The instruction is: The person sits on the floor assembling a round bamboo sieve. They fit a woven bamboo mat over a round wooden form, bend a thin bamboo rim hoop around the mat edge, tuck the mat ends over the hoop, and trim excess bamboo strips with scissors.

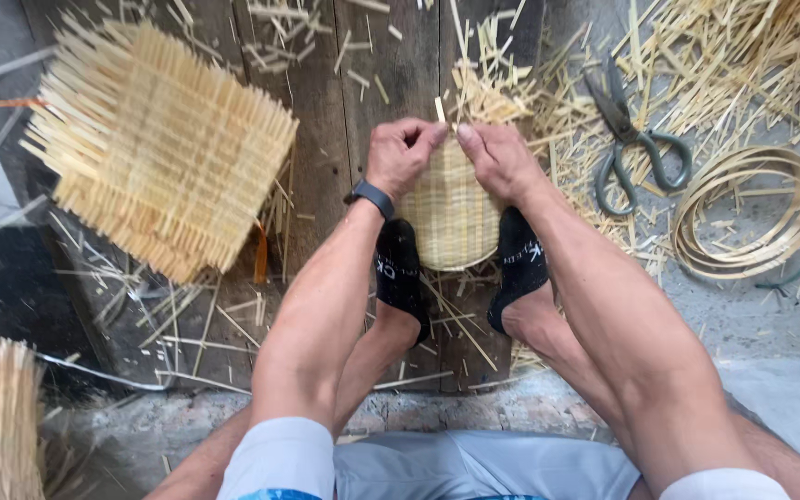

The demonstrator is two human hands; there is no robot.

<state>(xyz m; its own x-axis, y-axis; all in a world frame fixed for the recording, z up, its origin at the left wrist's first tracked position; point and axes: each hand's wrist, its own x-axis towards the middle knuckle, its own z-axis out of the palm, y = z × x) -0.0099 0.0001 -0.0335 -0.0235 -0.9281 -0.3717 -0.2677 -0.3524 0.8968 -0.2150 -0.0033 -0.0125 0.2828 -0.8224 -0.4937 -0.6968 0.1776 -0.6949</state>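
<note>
Small woven bamboo basket (451, 218) clamped between both socked feet (402, 273), seemingly to keep it steady and free both hands for the rim. Left hand (402, 153) and right hand (502, 162) meeting at the basket's far edge, fingers (428, 134) curled shut, pinching a thin bamboo strip (440, 109). Right of the basket, scissors (631, 139) and coiled bamboo hoops (747, 213); left of it, a larger woven mat (159, 148).

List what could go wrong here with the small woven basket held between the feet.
1. Both hands, left hand and right hand, pinch thin strips at the rim of the small woven basket; sharp ends may cut or splinter the fingers.
2. Only the socked feet brace it, so it may slip.
3. Scissors lie nearby among loose offcuts.
</note>
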